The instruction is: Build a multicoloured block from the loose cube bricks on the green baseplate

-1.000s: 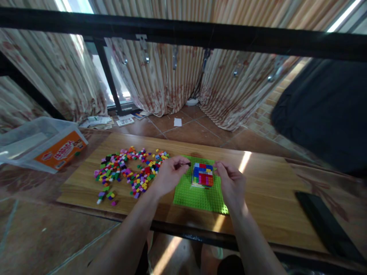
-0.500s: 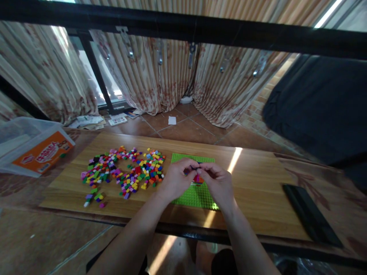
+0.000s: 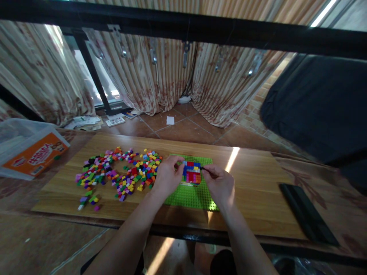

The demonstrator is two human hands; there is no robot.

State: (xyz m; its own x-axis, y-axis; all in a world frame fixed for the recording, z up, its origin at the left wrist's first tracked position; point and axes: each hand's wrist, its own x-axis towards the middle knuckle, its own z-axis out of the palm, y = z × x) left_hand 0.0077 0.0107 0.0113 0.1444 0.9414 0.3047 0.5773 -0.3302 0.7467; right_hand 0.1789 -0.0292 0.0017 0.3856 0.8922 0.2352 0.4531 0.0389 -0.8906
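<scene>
The long, brown wood-grain desk [image 3: 252, 191] carries a green studded plastic baseplate [image 3: 189, 198]. The left hand [image 3: 169, 173], curled, contents unclear, and right hand [image 3: 219, 185] flank a multicoloured plastic-brick block [image 3: 191, 175] on it; the right pinches a small dark brick [image 3: 203, 168] by the block's right edge.

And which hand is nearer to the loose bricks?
Left. The left hand is just right of the loose bricks; the right hand is farther off, at the right side of the brick block.
</scene>
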